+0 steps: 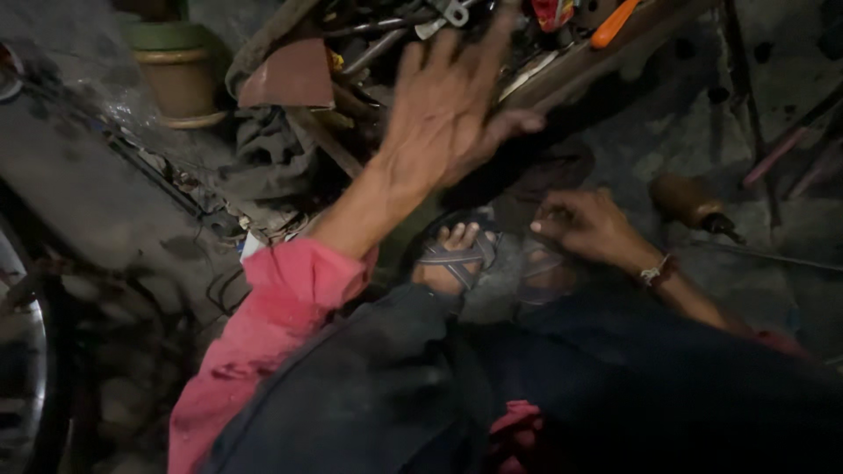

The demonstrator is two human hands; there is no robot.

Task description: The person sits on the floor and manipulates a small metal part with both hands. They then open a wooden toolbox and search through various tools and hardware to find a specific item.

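Two hands work over a cluttered tool tray (562, 75) on a grimy concrete floor (88, 193). By my reading, the step in hand is a search for a tool. Left hand (448, 110) hovers over the tray with fingers spread wide and nothing held, nearest a wrench (443, 16) and an orange-handled tool (615, 22). Picking one would call for lowering and closing the fingers. Right hand (584, 224) rests low beside a sandalled foot (457, 254), fingers curled; whether it holds anything I cannot tell.
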